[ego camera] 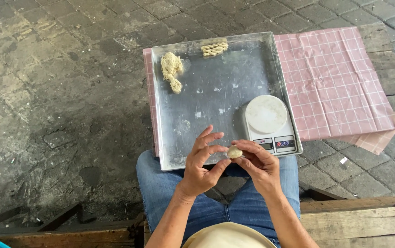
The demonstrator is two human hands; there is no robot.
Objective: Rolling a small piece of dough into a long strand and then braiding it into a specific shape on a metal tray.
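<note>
A small pale dough ball [234, 152] was held between both hands, just over the near edge of the metal tray [216, 98]. The left hand [203, 163] was seen to its left, fingers spread and curved, thumb tip reaching under the ball; it was not closed round it. The right hand [258, 160] was seen to its right, fingertips pinched together on the ball, so the right hand was judged the nearer and the one carrying it. The ball looked roundish, no clear long axis, cream-coloured, slightly rough, mostly hidden by fingertips. On the tray, a lumpy crumbly dough piece [171, 70] lay at the far left, a twisted dough rope [214, 48] at the far edge, well apart from the hands. A white kitchen scale [268, 121] stood at the tray's near right corner, just beyond the right hand. The tray rested on a pink checked cloth [335, 82] on the table.
</note>
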